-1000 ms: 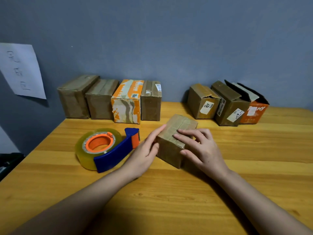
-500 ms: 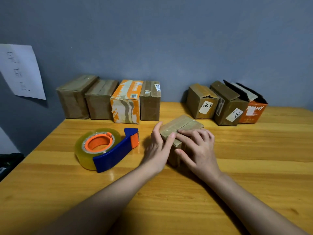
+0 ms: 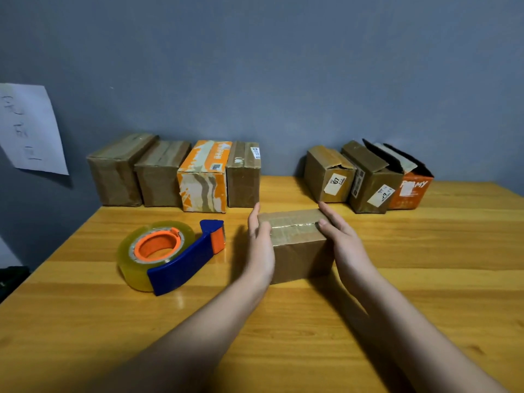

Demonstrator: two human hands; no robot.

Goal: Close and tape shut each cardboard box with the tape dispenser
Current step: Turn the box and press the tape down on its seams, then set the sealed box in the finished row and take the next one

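A small brown cardboard box (image 3: 297, 245) with a strip of clear tape across its top sits on the wooden table (image 3: 425, 251). My left hand (image 3: 259, 242) presses flat on its left side and my right hand (image 3: 344, 245) on its right side, so the box is gripped between them. The blue and orange tape dispenser (image 3: 173, 252) with a big clear roll lies on the table to the left of my left hand, untouched.
Against the grey wall stands a row of closed boxes (image 3: 173, 173) at the left. At the right are a brown box with a lifted flap (image 3: 329, 174), another brown box (image 3: 371, 180) and an open orange box (image 3: 411, 185). A paper sheet (image 3: 28, 129) hangs on the wall.
The box has been turned from a skewed angle to face me squarely. My hands have shifted from its top to its two sides.
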